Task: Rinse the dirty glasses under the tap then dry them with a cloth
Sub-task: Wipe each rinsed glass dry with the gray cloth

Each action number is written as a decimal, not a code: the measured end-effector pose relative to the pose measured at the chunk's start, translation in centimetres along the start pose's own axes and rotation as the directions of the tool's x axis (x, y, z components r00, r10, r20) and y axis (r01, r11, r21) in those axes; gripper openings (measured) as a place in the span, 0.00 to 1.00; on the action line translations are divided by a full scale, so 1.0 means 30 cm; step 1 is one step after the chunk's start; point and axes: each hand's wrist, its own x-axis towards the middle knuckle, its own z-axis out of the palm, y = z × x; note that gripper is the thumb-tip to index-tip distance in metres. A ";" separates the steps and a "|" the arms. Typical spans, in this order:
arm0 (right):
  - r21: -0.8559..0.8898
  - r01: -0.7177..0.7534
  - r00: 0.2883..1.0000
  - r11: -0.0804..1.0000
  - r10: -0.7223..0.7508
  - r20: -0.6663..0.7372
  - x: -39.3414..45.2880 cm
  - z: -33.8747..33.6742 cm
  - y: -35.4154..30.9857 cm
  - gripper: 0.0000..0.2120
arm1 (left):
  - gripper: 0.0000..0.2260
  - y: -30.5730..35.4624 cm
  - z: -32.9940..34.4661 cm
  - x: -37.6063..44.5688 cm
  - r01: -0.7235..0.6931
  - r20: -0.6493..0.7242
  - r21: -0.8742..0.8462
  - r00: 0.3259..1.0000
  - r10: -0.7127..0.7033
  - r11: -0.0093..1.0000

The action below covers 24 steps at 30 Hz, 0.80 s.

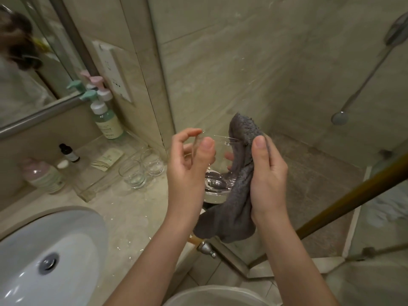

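Left hand [189, 164] grips glass [217, 173]; right hand [268, 171] presses cloth [238, 164] inside.

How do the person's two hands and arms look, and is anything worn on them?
Both forearms are bare up to the picture's lower edge: no sleeves show. The left hand and right hand wear no gloves; no ring, watch or bracelet shows. The visible thumbnails are short and unpainted.

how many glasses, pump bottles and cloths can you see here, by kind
glasses: 3, one held in the left hand over the counter edge, two standing on the counter
pump bottles by the mirror: 2, green-topped and pink-topped
cloths: 1, grey, in the right hand's grip
total: 6
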 end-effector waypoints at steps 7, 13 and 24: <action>0.061 0.068 0.998 0.996 -0.068 0.011 -0.041 0.011 -0.020 0.12 | 0.31 0.049 -0.023 -0.044 -0.102 0.107 0.122 0.990 0.089 0.987; 0.197 -0.008 1.000 0.980 0.005 0.019 -0.031 0.018 -0.044 0.13 | 0.28 0.078 -0.034 -0.020 0.122 0.317 -0.168 0.946 -0.063 0.978; 0.054 0.042 0.999 0.998 -0.041 -0.023 -0.057 0.038 -0.044 0.13 | 0.29 0.083 -0.028 -0.083 -0.085 0.033 0.225 0.996 0.079 0.971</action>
